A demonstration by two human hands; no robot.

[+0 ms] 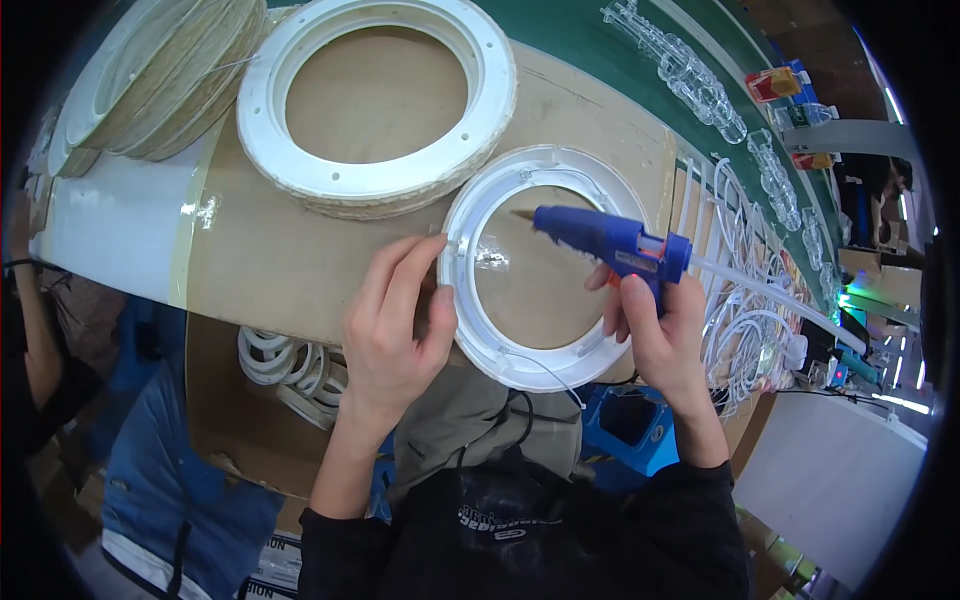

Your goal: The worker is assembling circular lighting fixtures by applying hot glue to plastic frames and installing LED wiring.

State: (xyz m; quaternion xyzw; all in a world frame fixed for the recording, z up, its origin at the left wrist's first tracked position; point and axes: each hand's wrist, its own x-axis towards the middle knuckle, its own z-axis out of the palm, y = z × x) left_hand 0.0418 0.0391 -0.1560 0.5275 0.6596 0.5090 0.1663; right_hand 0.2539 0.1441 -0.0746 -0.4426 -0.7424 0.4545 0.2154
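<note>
The fingers of the right hand (668, 338) are clamped round the grip of a blue glue gun (590, 232); those of the left hand (388, 325) are apart, forefinger and thumb touching the left rim of a white ring (478, 196).

The counter (270, 260), brown on top, spreads under all of this, with a green surface (560, 25) beyond it. A stack of pale rings (180, 85) stands at the upper left. Beside it lies 1 large white ring with a rough, tan side (262, 110), just behind the smaller white ring, which lies flat near the counter's front edge. Below the counter, a cardboard box (235, 425) holds several small white hoops (290, 370). At the right is a tangle of white cables (745, 325), and clear plastic pieces (695, 85) lie on the green surface.

The gun is held above the smaller ring, its nozzle (523, 214) pointing left over the opening. A translucent glue stick (770, 292) juts from its back. A thin white wire (545, 368) crosses the ring's lower rim.
</note>
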